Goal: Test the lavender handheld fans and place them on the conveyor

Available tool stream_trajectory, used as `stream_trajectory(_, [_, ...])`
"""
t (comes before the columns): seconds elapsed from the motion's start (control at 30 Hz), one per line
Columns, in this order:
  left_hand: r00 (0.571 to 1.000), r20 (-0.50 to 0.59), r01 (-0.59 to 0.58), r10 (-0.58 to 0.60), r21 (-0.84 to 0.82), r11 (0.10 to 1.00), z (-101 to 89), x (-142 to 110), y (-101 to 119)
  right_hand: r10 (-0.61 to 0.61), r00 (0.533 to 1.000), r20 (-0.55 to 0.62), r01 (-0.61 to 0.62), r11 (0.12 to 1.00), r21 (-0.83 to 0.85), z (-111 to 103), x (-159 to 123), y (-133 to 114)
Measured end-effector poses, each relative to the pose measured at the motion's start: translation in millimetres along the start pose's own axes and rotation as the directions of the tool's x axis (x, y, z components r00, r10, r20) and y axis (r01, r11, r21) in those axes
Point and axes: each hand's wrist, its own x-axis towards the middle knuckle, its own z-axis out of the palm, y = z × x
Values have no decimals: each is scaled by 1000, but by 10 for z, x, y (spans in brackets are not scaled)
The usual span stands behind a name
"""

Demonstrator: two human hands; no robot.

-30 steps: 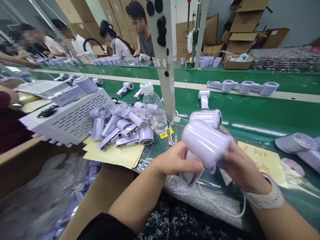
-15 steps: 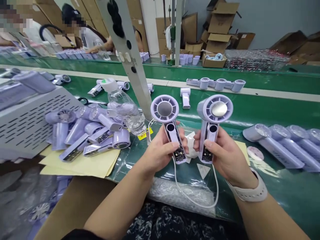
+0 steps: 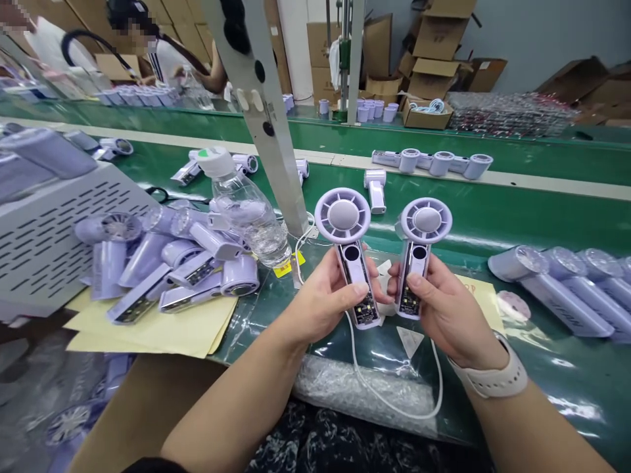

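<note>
I hold two lilac hand-held fans upright, side by side, above the green bench. My left hand (image 3: 328, 299) grips the handle of the left fan (image 3: 344, 223), thumb on its open handle where a circuit board shows. My right hand (image 3: 446, 312) grips the handle of the right fan (image 3: 424, 226) the same way. A white cable (image 3: 389, 401) loops down from the bottoms of both handles toward my lap. Both fan heads face me.
A pile of lilac fans (image 3: 167, 259) lies on yellow paper at the left, beside a water bottle (image 3: 246, 210) and a white vented box (image 3: 54, 230). More fans (image 3: 562, 289) lie at the right. A slanted metal post (image 3: 269, 112) rises ahead. People work beyond the conveyor (image 3: 493, 217).
A second ago both hands were turning the fans over close together; now they hold them upright and apart, heads facing me. The fans have shifted slightly right and lower than half a second ago.
</note>
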Motion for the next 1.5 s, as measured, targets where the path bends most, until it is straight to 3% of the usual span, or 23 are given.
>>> stream_trajectory(0.13, [999, -32, -16, 14, -67, 998, -6, -11, 8, 37, 999, 26, -39, 997, 61, -10, -3, 1])
stream_trajectory(0.3, [999, -28, -30, 27, -108, 994, -7, -14, 3, -31, 999, 25, 29, 998, 48, -31, -30, -33])
stream_trajectory(0.57, [979, -203, -8, -1, -47, 999, -50, 44, -43, -4, 1000, 8, 4, 999, 38, 40, -56, 8])
stream_trajectory(0.67, [989, -146, -28, 23, -33, 999, -67, 58, -59, -27, 1000, 13, 26, 999, 46, 55, -72, 16])
stream_trajectory(0.8, [999, -33, 34, -33, 43, 998, -93, 119, -137, -57, 997, 44, 58, 998, -21, 15, -51, 11])
stream_trajectory(0.97, [994, -103, 47, -39, 74, 996, -67, 135, -190, -22, 1000, -15, 21, 997, -77, -57, 53, 84])
stream_trajectory(1.07, [996, -86, 45, -37, 91, 995, -43, 123, -174, -1, 1000, -28, 0, 1000, -27, -78, 92, 103])
stream_trajectory(1.23, [985, -166, 65, -48, 95, 993, -58, 137, -168, 73, 996, -47, -71, 996, 51, -33, 77, 76])
stream_trajectory(1.5, [985, -160, 73, -59, 84, 994, -91, 119, -153, 73, 996, -58, -69, 995, 66, -11, 58, 31])
